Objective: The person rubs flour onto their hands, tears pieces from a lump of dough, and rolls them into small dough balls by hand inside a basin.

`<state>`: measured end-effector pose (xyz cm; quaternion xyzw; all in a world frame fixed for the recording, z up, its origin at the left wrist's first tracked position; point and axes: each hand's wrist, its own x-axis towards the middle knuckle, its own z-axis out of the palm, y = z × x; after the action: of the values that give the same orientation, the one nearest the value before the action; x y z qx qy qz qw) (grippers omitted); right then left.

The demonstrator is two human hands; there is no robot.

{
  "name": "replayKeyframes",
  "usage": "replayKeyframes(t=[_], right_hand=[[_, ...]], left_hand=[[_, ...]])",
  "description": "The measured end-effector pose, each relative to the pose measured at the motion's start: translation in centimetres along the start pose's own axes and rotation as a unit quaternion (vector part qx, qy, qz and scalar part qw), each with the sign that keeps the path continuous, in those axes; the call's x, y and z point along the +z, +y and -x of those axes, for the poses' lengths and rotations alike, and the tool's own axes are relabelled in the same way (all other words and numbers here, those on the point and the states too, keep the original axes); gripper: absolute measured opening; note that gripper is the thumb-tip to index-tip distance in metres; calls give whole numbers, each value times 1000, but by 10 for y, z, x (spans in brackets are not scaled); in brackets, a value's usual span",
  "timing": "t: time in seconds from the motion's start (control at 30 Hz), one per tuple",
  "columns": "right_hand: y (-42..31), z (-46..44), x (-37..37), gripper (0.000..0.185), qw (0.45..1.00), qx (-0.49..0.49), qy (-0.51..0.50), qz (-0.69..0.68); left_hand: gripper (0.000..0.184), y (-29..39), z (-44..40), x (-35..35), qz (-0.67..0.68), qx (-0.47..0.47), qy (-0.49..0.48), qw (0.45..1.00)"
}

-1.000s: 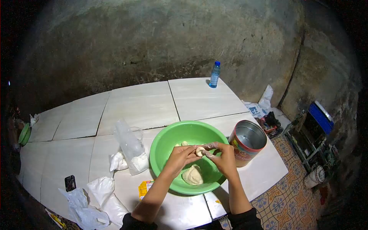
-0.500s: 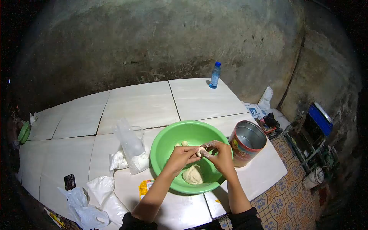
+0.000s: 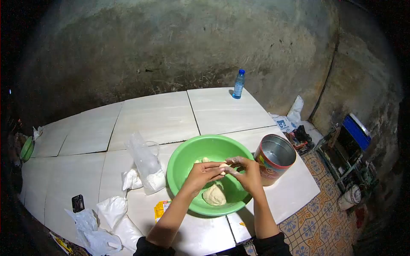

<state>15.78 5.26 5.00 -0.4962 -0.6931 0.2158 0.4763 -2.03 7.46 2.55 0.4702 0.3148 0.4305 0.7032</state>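
Observation:
Over the green basin [image 3: 200,147], my left hand [image 3: 200,176] and my right hand [image 3: 247,174] meet around a small piece of dough [image 3: 224,168]. The fingers of both hands are closed on it, and part of the piece is hidden behind them. White residue coats my right fingertips. Below the hands, a larger lump of dough [image 3: 215,195] rests on the basin's floor. Small dough balls [image 3: 205,159] lie beyond my left hand inside the basin, partly covered by it.
An open tin [image 3: 276,168] stands right of the basin. To the left are a clear bag of white powder [image 3: 147,164], a white bag [image 3: 113,209], a yellow packet [image 3: 160,209] and a phone [image 3: 77,203]. A blue-capped bottle [image 3: 238,84] stands at the back.
My fingers have shifted slightly around the small piece of dough, with the right fingers now straighter over it. The basin and the other things stay in place.

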Motion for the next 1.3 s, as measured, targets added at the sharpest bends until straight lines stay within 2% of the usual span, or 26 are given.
replayKeyframes(t=[0.1,0.17,0.2,0.3,0.37,0.43,0.5,0.57,0.67,0.77,0.87,0.97,1.23,1.27,1.3], right_hand=[[15,3,-8,21,999,17,15,-42],[21,5,-13,19,992,31,71,-103],[22,7,-14,17,984,19,105,-143],[27,16,-18,14,970,57,133,-195],[32,19,-18,13,970,45,133,-197],[31,22,-18,13,960,56,123,-247],[33,23,-19,13,960,54,130,-241],[33,23,-23,13,963,59,133,-226],[39,23,-23,13,962,43,139,-233],[40,24,-23,12,962,57,141,-228],[41,25,-21,13,959,43,127,-249],[39,25,-21,11,958,26,132,-252],[37,26,-25,14,965,53,119,-228],[34,26,-26,14,966,50,113,-227],[34,26,-26,14,966,50,113,-227]], left_hand=[[33,-1,0,0,30,-3,-3,1000],[35,-2,-1,-3,9,13,-2,1000],[34,2,0,-3,-21,24,12,999],[33,5,-5,-8,-66,23,52,996],[28,8,-12,-7,-73,29,67,995],[31,17,-21,-8,-180,10,37,983],[28,16,-39,-15,-212,24,45,976],[23,25,-50,-11,-410,30,51,910],[21,-4,-92,-42,-394,12,47,918],[24,-10,-109,-43,-390,-26,23,920],[18,-13,-115,-31,-527,17,-6,849],[16,-38,-136,-46,-548,49,-21,835],[16,-42,-135,-45,-588,98,13,803],[19,-40,-135,-44,-603,55,13,796],[19,-41,-136,-45,-603,55,12,796]])
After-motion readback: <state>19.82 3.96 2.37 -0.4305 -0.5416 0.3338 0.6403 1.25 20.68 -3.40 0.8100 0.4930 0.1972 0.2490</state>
